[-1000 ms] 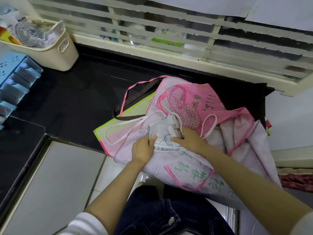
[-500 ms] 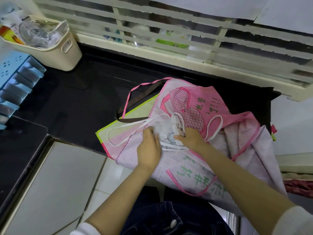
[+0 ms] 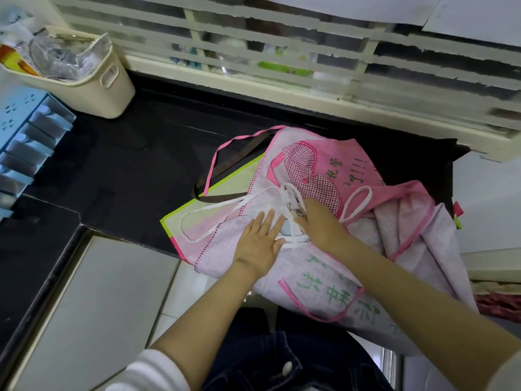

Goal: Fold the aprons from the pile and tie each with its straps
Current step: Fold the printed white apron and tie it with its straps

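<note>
A small folded white apron point(image 3: 284, 204) with white straps point(image 3: 214, 213) lies on top of a pile of pink aprons point(image 3: 352, 176) on the black counter point(image 3: 118, 170). My left hand point(image 3: 260, 241) lies flat with straight fingers, pressing the folded apron down. My right hand point(image 3: 318, 221) rests on the bundle's right side; its fingertips curl at the knot of straps, and whether they pinch a strap is hidden. One white strap loops out to the left, another point(image 3: 358, 201) to the right.
A cream basket point(image 3: 107, 88) with plastic packets stands at the back left. A blue drawer unit point(image 3: 25, 142) sits at the far left. A green-edged bag with brown handles point(image 3: 225, 190) lies under the pile. A window grille point(image 3: 282, 52) runs behind the counter.
My left hand has opened from a curled grip and now lies flat on the folded apron. My right hand has shifted slightly over the knot.
</note>
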### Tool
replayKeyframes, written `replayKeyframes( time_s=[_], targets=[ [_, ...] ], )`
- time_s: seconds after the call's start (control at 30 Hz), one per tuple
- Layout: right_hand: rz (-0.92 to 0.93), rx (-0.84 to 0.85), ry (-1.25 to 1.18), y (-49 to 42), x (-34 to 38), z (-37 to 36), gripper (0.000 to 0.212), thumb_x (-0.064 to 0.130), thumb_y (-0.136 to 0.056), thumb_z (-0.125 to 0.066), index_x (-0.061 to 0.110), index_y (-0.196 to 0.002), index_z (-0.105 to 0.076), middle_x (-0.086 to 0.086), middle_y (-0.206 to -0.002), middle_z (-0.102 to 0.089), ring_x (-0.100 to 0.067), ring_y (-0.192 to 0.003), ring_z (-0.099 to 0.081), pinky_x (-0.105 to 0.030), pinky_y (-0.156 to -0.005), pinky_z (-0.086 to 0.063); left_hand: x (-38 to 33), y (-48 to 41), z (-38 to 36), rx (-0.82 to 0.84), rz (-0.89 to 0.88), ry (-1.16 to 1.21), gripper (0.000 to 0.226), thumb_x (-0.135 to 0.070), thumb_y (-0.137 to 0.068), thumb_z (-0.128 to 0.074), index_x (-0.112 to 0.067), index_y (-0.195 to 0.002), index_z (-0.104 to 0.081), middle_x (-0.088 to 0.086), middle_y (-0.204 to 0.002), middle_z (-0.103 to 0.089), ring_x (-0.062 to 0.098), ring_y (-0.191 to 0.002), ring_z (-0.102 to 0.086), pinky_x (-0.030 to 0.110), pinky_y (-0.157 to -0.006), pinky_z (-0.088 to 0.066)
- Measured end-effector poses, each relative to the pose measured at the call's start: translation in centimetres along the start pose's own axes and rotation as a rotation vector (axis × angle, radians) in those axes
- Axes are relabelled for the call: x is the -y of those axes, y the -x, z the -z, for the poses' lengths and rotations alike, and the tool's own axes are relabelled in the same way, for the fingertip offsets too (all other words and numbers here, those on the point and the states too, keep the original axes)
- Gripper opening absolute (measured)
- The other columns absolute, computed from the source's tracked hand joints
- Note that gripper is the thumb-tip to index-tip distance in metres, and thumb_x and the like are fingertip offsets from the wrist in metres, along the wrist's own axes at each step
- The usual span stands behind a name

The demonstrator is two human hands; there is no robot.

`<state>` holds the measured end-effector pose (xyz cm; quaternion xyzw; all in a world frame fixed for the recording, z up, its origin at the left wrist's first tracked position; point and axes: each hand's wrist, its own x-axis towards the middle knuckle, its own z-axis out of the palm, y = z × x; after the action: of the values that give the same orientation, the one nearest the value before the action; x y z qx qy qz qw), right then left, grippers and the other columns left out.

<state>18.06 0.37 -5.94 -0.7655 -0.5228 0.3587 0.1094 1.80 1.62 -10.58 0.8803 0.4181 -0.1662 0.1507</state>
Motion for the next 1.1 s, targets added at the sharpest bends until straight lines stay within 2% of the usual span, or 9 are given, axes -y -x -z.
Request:
replayKeyframes(
  time_s=[0.1, 0.2, 0.27, 0.37, 0.53, 0.63, 0.7, 0.93, 1.1],
  targets=[
    [0.078, -0.014, 0.052, 0.9, 2.4, 1.9, 0.028, 0.012, -0.1, -0.04, 0.021, -0.074, -0.037, 0.004, -0.072, -0.04, -0.011, -0.068, -0.041, -0.017, -0.058, -0.027, 0.3, -0.1, 0.4, 0.018, -0.005, -0.002, 0.056, -0.046, -0.101, -0.012, -0.027, -0.15, 0.01, -0.001, -0.159, 0.012, 0.02, -0.146, 0.009, 0.033, -0.116, -0.002],
    [0.189, -0.044, 0.079, 2.9, 4.6, 3.0, 0.015, 0.006, -0.1, -0.038, 0.013, -0.095, -0.05, 0.009, -0.076, -0.048, 0.003, -0.067, -0.046, -0.006, -0.058, -0.033, 0.4, -0.2, 0.8, 0.043, -0.014, 0.033, 0.057, -0.046, -0.101, -0.016, -0.027, -0.15, 0.007, -0.002, -0.159, 0.01, 0.019, -0.146, 0.007, 0.033, -0.116, -0.003],
    [0.207, -0.116, 0.208, 4.7, 4.9, 2.1, 0.017, 0.009, -0.1, -0.04, 0.009, -0.114, -0.05, -0.002, -0.092, -0.06, -0.015, -0.085, -0.059, -0.018, -0.066, -0.037, 0.5, -0.2, 1.0, 0.06, -0.015, 0.072, 0.058, -0.046, -0.101, -0.018, -0.027, -0.151, 0.004, -0.003, -0.159, 0.01, 0.019, -0.146, 0.006, 0.034, -0.116, -0.004],
    [0.277, -0.252, 0.339, 7.5, 3.5, -0.1, 0.011, 0.006, -0.094, -0.05, 0.01, -0.101, -0.057, -0.002, -0.08, -0.064, -0.013, -0.066, -0.061, -0.022, -0.055, -0.039, 0.7, -0.2, 1.4, 0.081, -0.013, 0.137, 0.058, -0.045, -0.101, -0.025, -0.027, -0.151, -0.004, -0.004, -0.159, 0.007, 0.017, -0.146, 0.005, 0.036, -0.116, -0.006],
    [0.097, -0.007, 0.208, 9.9, 0.1, -3.5, 0.021, 0.014, -0.098, -0.037, 0.013, -0.111, -0.054, -0.008, -0.108, -0.059, -0.027, -0.096, -0.057, -0.032, -0.077, -0.044, 0.7, -0.3, 2.5, 0.114, 0.009, 0.281, 0.052, -0.038, -0.102, -0.028, -0.028, -0.151, -0.014, -0.006, -0.159, 0.001, 0.015, -0.146, 0.001, 0.035, -0.116, -0.005],
    [0.074, 0.001, 0.283, 9.3, -1.0, -5.1, 0.023, 0.016, -0.1, -0.037, 0.012, -0.112, -0.057, -0.004, -0.109, -0.064, -0.02, -0.095, -0.062, -0.03, -0.081, -0.05, 0.7, -0.6, 3.6, 0.144, 0.008, 0.349, 0.045, -0.032, -0.103, -0.022, -0.028, -0.148, -0.027, -0.002, -0.159, -0.006, 0.018, -0.146, -0.003, 0.037, -0.118, -0.009],
    [0.068, -0.014, 0.359, 8.9, -1.6, -6.2, 0.027, 0.017, -0.101, -0.035, 0.012, -0.111, -0.059, -0.004, -0.108, -0.066, -0.017, -0.092, -0.064, -0.028, -0.08, -0.052, 0.7, -0.8, 4.1, 0.15, 0.029, 0.381, 0.046, -0.041, -0.101, -0.025, -0.029, -0.144, -0.036, -0.001, -0.158, -0.013, 0.018, -0.145, -0.009, 0.037, -0.117, -0.012],
    [0.089, 0.067, 0.489, 9.1, -1.8, -6.9, 0.029, 0.018, -0.101, -0.035, 0.009, -0.114, -0.059, -0.007, -0.107, -0.065, -0.02, -0.093, -0.063, -0.028, -0.079, -0.049, 0.2, -1.0, 3.2, -0.005, 0.101, 0.422, 0.048, -0.047, -0.09, -0.055, -0.026, -0.134, -0.052, -0.004, -0.154, -0.027, 0.018, -0.14, -0.021, 0.034, -0.111, -0.02],
    [0.104, -0.13, 0.172, 7.6, -1.2, -3.0, 0.028, 0.022, -0.1, -0.04, 0.006, -0.118, -0.053, -0.01, -0.117, -0.05, -0.023, -0.106, -0.049, -0.03, -0.089, -0.04, 0.1, -1.0, 2.4, -0.059, 0.105, 0.426, 0.048, -0.046, -0.09, -0.056, -0.026, -0.133, -0.053, -0.002, -0.153, -0.028, 0.02, -0.141, -0.021, 0.035, -0.111, -0.019]
  ],
)
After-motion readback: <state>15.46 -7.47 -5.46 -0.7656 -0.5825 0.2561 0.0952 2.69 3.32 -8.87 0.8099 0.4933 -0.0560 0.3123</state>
